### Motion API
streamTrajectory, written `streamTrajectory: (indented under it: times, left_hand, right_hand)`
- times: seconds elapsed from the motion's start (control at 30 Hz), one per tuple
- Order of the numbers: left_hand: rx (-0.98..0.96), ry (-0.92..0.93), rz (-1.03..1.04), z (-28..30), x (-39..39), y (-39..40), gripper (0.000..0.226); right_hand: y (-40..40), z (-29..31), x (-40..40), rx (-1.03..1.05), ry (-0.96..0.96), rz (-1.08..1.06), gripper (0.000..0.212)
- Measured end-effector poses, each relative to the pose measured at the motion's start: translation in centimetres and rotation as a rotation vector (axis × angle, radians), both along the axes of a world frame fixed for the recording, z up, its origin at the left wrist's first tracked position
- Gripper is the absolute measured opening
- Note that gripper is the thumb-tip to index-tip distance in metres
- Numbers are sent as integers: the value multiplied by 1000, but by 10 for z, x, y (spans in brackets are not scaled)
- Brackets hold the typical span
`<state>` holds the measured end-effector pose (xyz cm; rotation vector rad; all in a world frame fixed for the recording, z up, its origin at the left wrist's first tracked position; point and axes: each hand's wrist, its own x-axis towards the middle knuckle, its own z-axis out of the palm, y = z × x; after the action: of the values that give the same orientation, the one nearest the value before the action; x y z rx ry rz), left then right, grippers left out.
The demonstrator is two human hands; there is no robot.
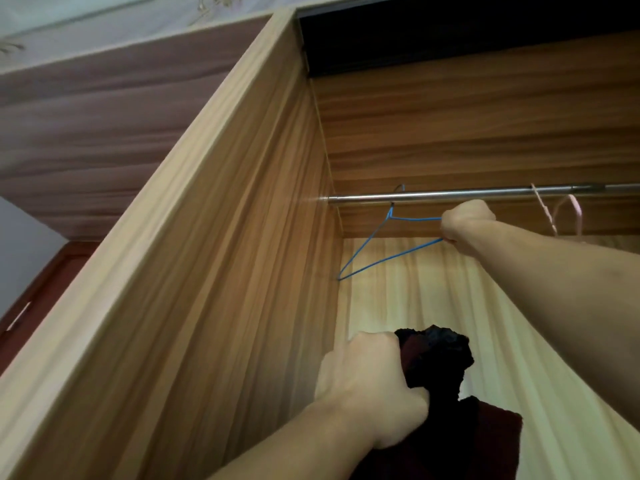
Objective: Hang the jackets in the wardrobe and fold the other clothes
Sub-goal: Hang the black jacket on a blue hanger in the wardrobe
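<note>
I look up into an open wooden wardrobe (225, 237). A blue wire hanger (381, 258) hooks over the metal rail (450, 195), tilted, its right end gripped by my right hand (465, 225) just under the rail. Lower down, my left hand (370, 386) grips a bunched dark jacket (446, 372) with a dark red part, held up inside the wardrobe below the hanger. The lower part of the jacket runs out of view at the bottom.
A pink hanger (568, 211) hangs on the rail to the right of my right hand. The wardrobe's left side panel stands close to my left arm. The pale back wall (519, 341) lies behind both hands. A reddish door frame (38, 292) shows far left.
</note>
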<state>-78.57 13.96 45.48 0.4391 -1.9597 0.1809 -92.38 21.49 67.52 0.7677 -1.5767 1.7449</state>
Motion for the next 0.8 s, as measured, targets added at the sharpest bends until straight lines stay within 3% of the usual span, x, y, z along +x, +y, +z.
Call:
streamTrajectory:
  times: [0.1, 0.23, 0.33, 0.47, 0.53, 0.6, 0.67, 0.7, 0.8]
  left_hand:
    - [-13, -44, -11, -4, -3, 6, 25]
    - [-33, -75, -5, -8, -7, 8, 25]
    - [-47, -66, 21, -8, -8, 3, 26]
    - [-43, -75, 39, -9, -11, 0, 26]
    - [-36, -70, 43, -9, -12, -3, 28]
    - [-47, -48, 68, -9, -12, -6, 29]
    - [-59, -47, 84, -11, -15, -8, 31]
    - [-64, -55, 79, -13, -16, -8, 31]
    - [-71, -96, 59, -23, -20, -8, 30]
  right_hand:
    - [7, 3, 1, 28, 39, -76, 7]
    - [3, 11, -6, 67, 111, 321, 32]
    - [-12, 11, -16, 50, -42, 287, 23]
    - [-25, -9, -50, -101, -2, 216, 11]
    - [-28, -43, -68, -126, -77, 239, 20]
    - [-28, -82, -78, 221, -178, 392, 21]
    - [-24, -117, -83, 773, -203, 335, 25]
    - [-22, -131, -81, 931, -183, 278, 24]
    - [-27, -160, -82, 951, -109, 200, 12]
